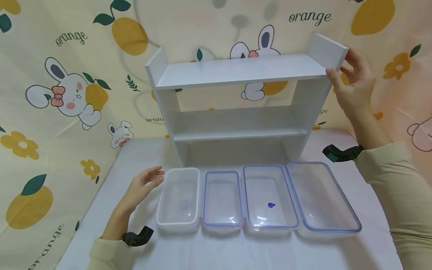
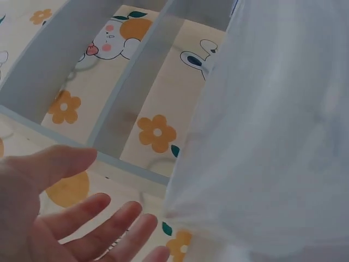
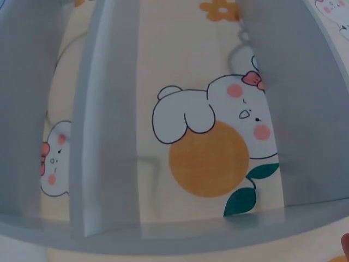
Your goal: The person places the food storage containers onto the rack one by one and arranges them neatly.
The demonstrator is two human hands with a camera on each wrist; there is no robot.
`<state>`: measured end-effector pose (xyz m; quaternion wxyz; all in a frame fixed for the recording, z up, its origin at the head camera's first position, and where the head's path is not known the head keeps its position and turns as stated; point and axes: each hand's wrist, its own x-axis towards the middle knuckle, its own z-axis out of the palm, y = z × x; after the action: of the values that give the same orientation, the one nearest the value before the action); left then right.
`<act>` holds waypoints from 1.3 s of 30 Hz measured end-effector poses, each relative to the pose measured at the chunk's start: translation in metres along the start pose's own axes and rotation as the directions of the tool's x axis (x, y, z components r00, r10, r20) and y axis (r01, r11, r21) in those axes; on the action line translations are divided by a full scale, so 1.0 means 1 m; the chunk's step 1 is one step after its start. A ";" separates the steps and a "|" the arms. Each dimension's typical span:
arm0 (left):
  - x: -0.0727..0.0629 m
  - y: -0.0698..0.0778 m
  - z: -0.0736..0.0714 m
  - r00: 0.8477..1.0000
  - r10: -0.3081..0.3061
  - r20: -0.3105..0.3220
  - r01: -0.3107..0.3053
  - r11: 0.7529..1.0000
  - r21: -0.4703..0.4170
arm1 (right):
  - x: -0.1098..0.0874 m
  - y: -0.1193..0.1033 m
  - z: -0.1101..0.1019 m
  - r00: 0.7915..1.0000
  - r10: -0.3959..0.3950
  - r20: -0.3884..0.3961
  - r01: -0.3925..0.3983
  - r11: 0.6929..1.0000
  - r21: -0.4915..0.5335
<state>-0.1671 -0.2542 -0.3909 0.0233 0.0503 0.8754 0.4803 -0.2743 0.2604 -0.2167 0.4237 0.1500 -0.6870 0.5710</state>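
Observation:
A white shelf rack with several levels stands at the back of the table. At its upper right side panel, my right hand grips the panel's edges, thumb at the front and fingers farther back. Only a fingertip of it shows in the right wrist view. My left hand is held with relaxed fingers beside a clear container with a white rim, holding nothing. In the left wrist view, the left fingers are spread, with the rack beyond.
Right of the white-rimmed container, three clear containers with blue rims stand in a row: a small one, a medium one and a large one. A white cloth covers the table. A printed curtain hangs behind the rack.

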 end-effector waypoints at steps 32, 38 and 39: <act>-0.012 -0.046 0.016 0.907 -0.287 0.309 0.343 0.928 -0.143 | 0.020 0.017 0.021 0.995 0.084 0.059 -0.103 0.845 0.524; -0.011 -0.054 0.017 0.898 -0.239 0.370 0.338 0.912 -0.231 | 0.020 0.018 0.026 0.996 0.080 0.026 -0.082 0.852 0.517; -0.011 -0.055 0.017 0.895 -0.232 0.381 0.340 0.908 -0.246 | 0.020 0.018 0.026 0.997 0.078 0.024 -0.079 0.853 0.516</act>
<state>-0.1579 -0.2704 -0.4471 0.2540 -0.0018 0.7701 0.5851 -0.3095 0.2474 -0.2138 0.3436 0.2306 -0.5146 0.7510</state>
